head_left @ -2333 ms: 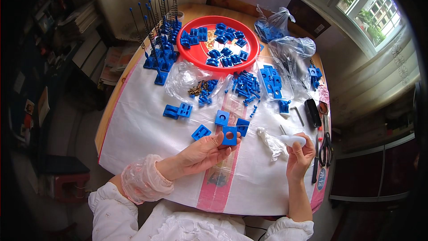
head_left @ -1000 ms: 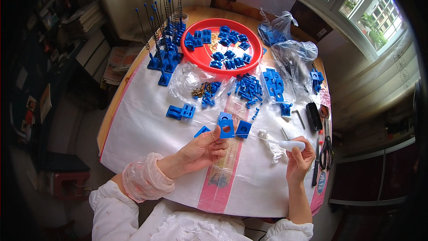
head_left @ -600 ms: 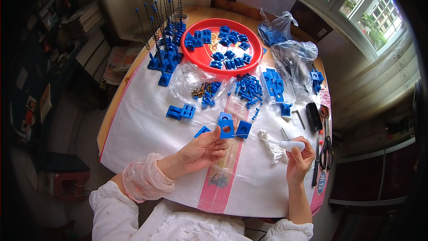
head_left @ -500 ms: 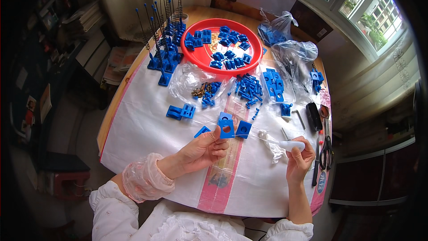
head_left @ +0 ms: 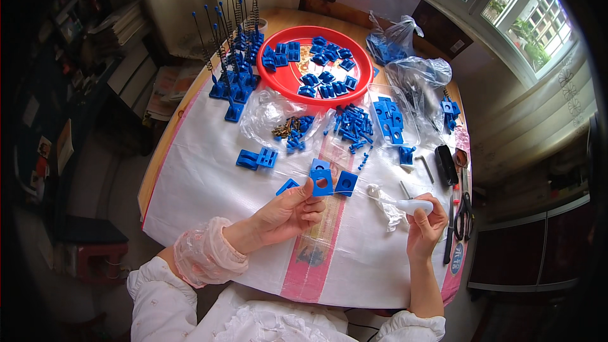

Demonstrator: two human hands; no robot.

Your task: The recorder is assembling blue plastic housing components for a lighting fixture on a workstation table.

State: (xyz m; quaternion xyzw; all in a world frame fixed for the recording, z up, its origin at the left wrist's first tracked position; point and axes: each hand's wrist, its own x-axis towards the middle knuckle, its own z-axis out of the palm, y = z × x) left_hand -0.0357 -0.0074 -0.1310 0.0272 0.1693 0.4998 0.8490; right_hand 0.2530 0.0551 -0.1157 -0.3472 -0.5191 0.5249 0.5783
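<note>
My left hand [head_left: 283,214], near the middle of the table, pinches a flat blue plastic plate [head_left: 320,191] with a round hole, held upright. Part of another blue piece shows just behind its top edge. In my right hand [head_left: 424,227] is a small whitish squeeze bottle [head_left: 415,206], its thin nozzle pointing left toward the plate. A fine clear strand seems to stretch between nozzle and plate. Right beside the held plate lies a blue square piece [head_left: 346,183] with a round recess. Another blue piece [head_left: 287,185] lies partly hidden behind my left hand.
A red round tray [head_left: 261,66] holds many blue parts. Blue bases with springs [head_left: 234,82] stand at far left. Small blue pins [head_left: 353,128] lie mid-table by a plastic bag [head_left: 256,114]. Crumpled tissue [head_left: 387,209], black scissors [head_left: 465,215] and a black case [head_left: 446,164] are at right.
</note>
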